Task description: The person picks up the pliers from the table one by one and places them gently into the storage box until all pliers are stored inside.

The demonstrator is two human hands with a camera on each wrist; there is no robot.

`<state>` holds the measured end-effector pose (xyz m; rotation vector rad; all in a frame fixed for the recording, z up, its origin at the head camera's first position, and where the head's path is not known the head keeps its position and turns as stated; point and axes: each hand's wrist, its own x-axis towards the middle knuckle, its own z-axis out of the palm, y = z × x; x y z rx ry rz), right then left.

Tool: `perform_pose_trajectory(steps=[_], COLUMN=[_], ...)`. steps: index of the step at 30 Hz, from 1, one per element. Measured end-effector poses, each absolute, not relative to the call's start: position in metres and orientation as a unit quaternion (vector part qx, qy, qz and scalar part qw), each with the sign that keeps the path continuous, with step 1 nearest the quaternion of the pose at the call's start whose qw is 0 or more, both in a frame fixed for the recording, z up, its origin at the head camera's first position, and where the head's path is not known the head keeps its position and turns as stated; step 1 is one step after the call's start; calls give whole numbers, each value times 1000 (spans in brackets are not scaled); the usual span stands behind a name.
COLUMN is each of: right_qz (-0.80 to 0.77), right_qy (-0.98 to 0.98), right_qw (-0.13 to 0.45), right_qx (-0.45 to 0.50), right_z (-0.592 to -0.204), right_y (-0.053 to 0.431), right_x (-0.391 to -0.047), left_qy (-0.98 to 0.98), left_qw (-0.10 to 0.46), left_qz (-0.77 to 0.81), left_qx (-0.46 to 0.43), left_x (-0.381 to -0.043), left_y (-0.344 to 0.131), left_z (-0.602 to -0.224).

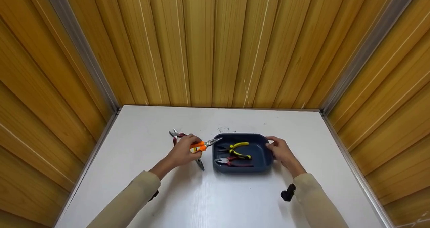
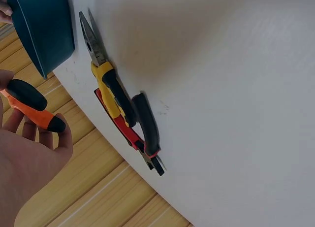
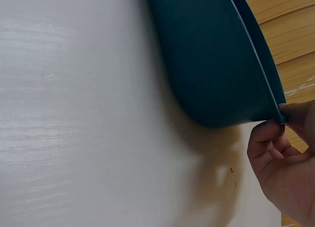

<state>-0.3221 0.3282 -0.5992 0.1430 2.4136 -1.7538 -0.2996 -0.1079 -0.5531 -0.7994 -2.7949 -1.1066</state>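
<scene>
Gripping orange-and-black long-nose pliers (image 1: 201, 144) in the curled left hand (image 1: 183, 152) beside a dark-blue tub (image 1: 262, 155); pinching its right rim with the right hand (image 1: 282, 151). Showing yellow-handled pliers (image 1: 232, 151) and red-handled combination pliers (image 1: 230, 158) inside, yellow-and-black long-nose pliers (image 2: 109, 84) and red-and-black pliers (image 2: 147, 124) on the bench (image 1: 228, 201).

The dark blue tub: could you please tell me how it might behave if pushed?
The tub probably slides rather than tips, being low and broad. It looks unbent where the right hand grips it, suggesting stiffness. The yellow pliers and red pliers inside might shift.
</scene>
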Motion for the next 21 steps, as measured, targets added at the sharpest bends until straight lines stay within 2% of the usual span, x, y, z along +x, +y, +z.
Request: perform_pose_trajectory(steps=[8,21], right_qz=[-592,-585], right_qy=[801,806], right_qw=[77,76], right_qx=[40,36], right_z=[-600,-601], right_y=[327,322], right_x=[-322,-332], left_qy=[-900,-902], left_qw=[2,-27], left_qz=[-329,-329], left_qx=[-285,-277], left_x=[-309,-316], left_y=[-84,-70], left_z=[-536,-523])
